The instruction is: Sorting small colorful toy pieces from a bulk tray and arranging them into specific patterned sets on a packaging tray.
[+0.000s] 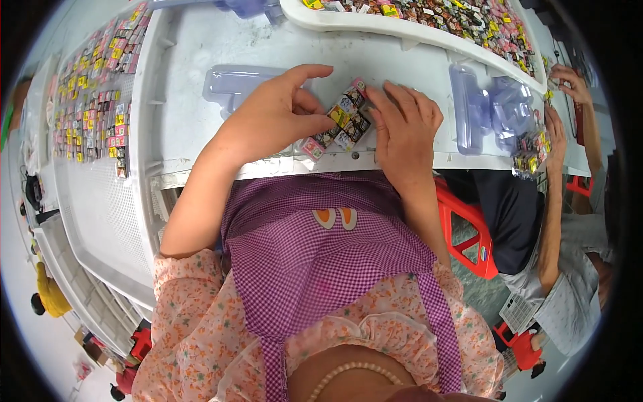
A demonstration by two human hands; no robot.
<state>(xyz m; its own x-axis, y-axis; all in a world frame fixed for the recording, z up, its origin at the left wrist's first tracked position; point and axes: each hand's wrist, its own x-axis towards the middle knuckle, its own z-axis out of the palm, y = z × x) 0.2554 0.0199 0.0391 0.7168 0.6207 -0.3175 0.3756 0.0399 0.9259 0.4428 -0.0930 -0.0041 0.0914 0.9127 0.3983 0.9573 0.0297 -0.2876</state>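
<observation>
A cluster of small printed boxes [347, 118] in pink, black, white and yellow lies slantwise near the front edge of the white table, between my hands. My left hand [271, 114] holds its left side, thumb against the yellow box and index finger stretched out above. At the right side, my right hand [407, 124] has its bent fingers and thumb against the cluster. Whether a clear tray lies under the boxes is hard to tell. Partly behind my left hand lies an empty clear T-shaped plastic tray [231, 84].
A white bin [402, 33] heaped with small boxes stands at the back. More clear trays [467, 110] lie to the right. On the left, filled packs [87, 130] sit in a white crate [100, 228]. A co-worker's hands [554, 130] hold a filled pack [531, 155] at the right.
</observation>
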